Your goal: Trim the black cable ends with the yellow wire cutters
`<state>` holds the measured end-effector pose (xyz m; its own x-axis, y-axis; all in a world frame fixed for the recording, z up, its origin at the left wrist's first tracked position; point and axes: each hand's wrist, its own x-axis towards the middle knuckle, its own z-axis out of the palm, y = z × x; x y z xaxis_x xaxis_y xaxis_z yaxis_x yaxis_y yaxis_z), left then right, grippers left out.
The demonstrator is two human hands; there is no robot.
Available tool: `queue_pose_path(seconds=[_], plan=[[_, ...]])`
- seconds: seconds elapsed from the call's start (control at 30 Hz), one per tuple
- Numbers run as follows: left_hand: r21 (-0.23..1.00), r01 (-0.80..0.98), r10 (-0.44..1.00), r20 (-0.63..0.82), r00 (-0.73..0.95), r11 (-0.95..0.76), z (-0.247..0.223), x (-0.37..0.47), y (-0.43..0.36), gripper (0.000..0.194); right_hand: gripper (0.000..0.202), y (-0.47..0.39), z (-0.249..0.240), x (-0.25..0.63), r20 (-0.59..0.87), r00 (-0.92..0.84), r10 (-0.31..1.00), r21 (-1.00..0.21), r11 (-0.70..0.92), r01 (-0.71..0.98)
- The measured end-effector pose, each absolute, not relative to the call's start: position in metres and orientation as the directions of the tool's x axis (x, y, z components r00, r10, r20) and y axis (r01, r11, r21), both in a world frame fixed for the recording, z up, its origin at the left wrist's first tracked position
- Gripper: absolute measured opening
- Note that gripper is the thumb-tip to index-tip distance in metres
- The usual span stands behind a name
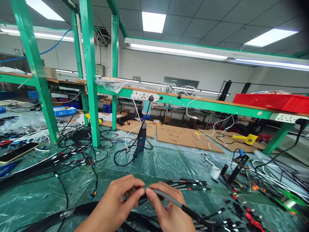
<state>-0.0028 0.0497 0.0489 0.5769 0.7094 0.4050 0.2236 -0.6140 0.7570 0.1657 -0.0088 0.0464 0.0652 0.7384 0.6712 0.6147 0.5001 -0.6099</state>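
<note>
A grey ribbed cable [169, 198] with a black sleeve [193, 214] runs through my right hand [170, 206], its end pinched between thumb and forefinger. Thumb and fingertips of my left hand [120, 199] are pressed together right at that end. Whatever sits between the left fingertips is too small to make out. Below both hands lies a bundle of black cables [82, 207]. Behind my right hand are several grey and black cable ends [190, 185] with red and white markings.
A corded black tool [140, 141] stands on the plastic-covered table [164, 161], plugged into a power strip [145, 95]. Green posts [90, 74] rise at left. A phone [19, 152], solder spool [289, 202], white roll [214, 172] and cardboard sheets [185, 138] lie around. A person [147, 108] sits far behind.
</note>
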Motion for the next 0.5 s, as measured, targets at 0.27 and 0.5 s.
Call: queue_pose_path(seconds=[0.27,0.5], plan=[[0.367,0.397,0.532,0.435,0.726,-0.841,0.037,-0.005,0.058,0.027,0.011,-0.001,0.034,0.166,0.678,-0.009,0.735,-0.545,0.51,0.665],[0.272,0.45,0.52,0.564,0.641,-0.85,0.022,0.006,0.055,0.023,0.014,0.003,0.026,0.168,0.638,-0.016,0.77,-0.583,0.496,0.644]])
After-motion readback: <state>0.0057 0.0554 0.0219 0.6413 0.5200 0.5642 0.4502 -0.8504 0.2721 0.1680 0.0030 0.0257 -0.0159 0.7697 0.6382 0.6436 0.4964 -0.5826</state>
